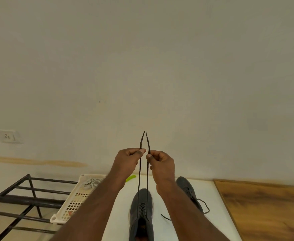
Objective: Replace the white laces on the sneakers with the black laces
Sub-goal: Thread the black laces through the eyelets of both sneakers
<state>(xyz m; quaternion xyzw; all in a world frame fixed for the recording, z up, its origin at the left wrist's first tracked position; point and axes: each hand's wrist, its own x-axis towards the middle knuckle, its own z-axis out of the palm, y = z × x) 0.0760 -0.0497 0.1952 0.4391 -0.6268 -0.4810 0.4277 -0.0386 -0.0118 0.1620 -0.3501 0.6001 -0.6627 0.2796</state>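
**A:** What are the hands doing?

**B:** Both are up high. The left hand (129, 158) pinches one end of the black lace (139, 178) with thumb and finger. The right hand (161, 161) pinches the other end. The two tips stick up above the fingers and almost meet.

**A:** Where does the lace go?

**B:** Both strands run straight down, toward 6 o'clock, into the near sneaker (141, 214). It sits on the white bench (175, 226) with its toe pointing away. Black lace is already crossed through its holes.

**A:** Is there another shoe?

**B:** Yes, the second sneaker (188, 190) lies at about 2 o'clock from the first one, partly behind the right arm. It has a black lace too, and its loose ends (204, 206) trail on the bench.

**A:** And the white laces?

**B:** They lie bunched in a white basket (73, 204) at 10 o'clock from the near sneaker. A dark metal rack (26, 193) stands at 9 o'clock from the basket.
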